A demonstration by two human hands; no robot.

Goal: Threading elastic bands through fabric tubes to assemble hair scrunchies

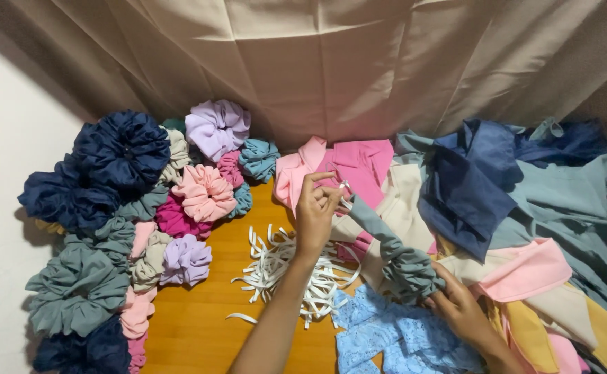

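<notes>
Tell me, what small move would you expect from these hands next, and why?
Probably the left hand draws the white elastic end a little farther out of the grey-green fabric tube. Its fingers pinch that end at the tube's open mouth, while the right hand grips the bunched, gathered part lower down. The upper stretch still lies flat, so more gathering seems needed.

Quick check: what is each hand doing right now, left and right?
Left hand: fingers pinched shut on the end of the grey-green fabric tube.
Right hand: closed on the bunched lower part of the same tube.
</notes>
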